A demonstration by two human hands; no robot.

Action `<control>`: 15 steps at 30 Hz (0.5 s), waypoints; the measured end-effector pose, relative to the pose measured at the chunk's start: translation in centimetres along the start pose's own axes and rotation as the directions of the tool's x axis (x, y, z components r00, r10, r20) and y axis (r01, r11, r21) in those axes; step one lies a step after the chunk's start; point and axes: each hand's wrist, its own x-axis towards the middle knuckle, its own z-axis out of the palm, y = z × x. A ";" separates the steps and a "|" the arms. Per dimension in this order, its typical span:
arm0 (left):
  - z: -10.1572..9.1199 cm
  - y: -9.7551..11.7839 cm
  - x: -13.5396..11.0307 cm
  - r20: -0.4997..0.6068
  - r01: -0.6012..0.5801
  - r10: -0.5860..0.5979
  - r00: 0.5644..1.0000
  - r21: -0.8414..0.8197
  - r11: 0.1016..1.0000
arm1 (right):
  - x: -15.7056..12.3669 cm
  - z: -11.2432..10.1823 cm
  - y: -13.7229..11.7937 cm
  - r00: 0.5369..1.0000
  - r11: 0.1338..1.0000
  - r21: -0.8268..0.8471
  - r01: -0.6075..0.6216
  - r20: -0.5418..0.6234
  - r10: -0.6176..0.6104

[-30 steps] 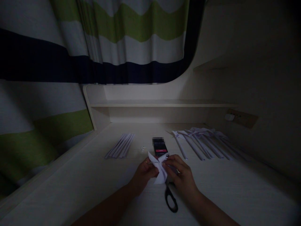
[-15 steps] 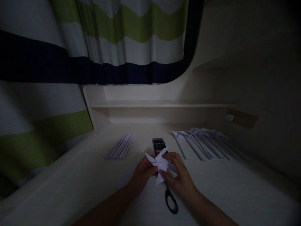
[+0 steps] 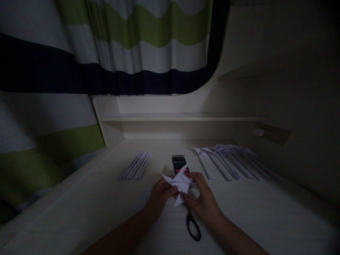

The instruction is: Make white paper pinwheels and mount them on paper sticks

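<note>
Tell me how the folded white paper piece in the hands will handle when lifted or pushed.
Probably very light: the left hand and right hand hold the folded paper piece up by its edges alone. Its thin points jut out unsupported, so a firm squeeze would likely crease them. With flat folds, it should slide rather than roll.

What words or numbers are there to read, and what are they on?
phone: a row of pale digits like a timer, too small to read surely.
folded paper, paper strips, scissors: no writing seen.
</note>
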 end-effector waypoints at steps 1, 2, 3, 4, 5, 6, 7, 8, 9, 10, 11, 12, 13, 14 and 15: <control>0.0 0.2 0.0 0.003 0.005 -0.005 1.000 -0.001 1.000 | 0.1 -0.2 -0.1 1.000 0.999 0.037 -0.011 0.005 0.011; 0.1 0.3 0.0 0.008 0.010 -0.010 1.000 -0.005 1.000 | 0.3 -0.4 -0.1 0.999 0.996 0.080 -0.032 0.016 0.031; 0.1 0.4 0.0 0.012 0.013 -0.013 1.000 -0.011 1.000 | 0.5 -0.6 -0.1 0.998 0.991 0.123 -0.061 0.031 0.058; 0.1 0.5 0.0 0.016 0.016 -0.016 1.000 -0.016 1.000 | 0.6 -0.8 -0.1 0.995 0.983 0.159 -0.093 0.044 0.087; 0.1 0.5 0.0 0.022 0.019 -0.018 1.000 -0.020 1.000 | 0.8 -0.9 -0.1 0.992 0.975 0.185 -0.121 0.052 0.113; 0.1 0.5 0.0 0.026 0.020 -0.020 0.999 -0.022 1.000 | 0.9 -1.1 -0.1 0.990 0.970 0.199 -0.141 0.054 0.133; 0.0 0.5 0.0 0.025 0.018 -0.017 1.000 -0.023 1.000 | 0.9 -1.1 0.0 0.988 0.967 0.204 -0.150 0.053 0.142; 0.0 0.5 0.0 0.019 0.016 -0.015 1.000 -0.020 1.000 | 0.9 -1.1 0.0 0.989 0.967 0.207 -0.150 0.049 0.143; 0.0 0.4 0.0 0.012 0.013 -0.013 1.000 -0.015 1.000 | 0.9 -1.1 0.1 0.989 0.966 0.214 -0.144 0.046 0.137; 0.0 0.4 0.0 0.007 0.009 -0.009 1.000 -0.009 1.000 | 0.8 -1.0 0.2 0.990 0.965 0.224 -0.139 0.044 0.132; 0.0 0.3 0.0 0.006 0.006 -0.006 1.000 -0.004 1.000 | 0.8 -0.9 0.2 0.991 0.962 0.236 -0.135 0.042 0.129; -0.1 0.2 0.0 0.009 0.004 -0.004 1.000 -0.001 1.000 | 0.7 -0.8 0.3 0.991 0.960 0.247 -0.133 0.041 0.127; -0.1 0.2 0.0 0.015 0.004 -0.004 1.000 -0.002 1.000 | 0.7 -0.7 0.3 0.992 0.960 0.251 -0.127 0.039 0.121; -0.1 0.1 0.0 0.021 0.004 -0.004 1.000 -0.006 1.000 | 0.6 -0.7 0.3 0.993 0.963 0.243 -0.115 0.038 0.109; -0.2 0.1 -0.1 0.024 0.004 -0.003 1.000 -0.013 1.000 | 0.6 -0.8 0.2 0.996 0.971 0.219 -0.093 0.030 0.089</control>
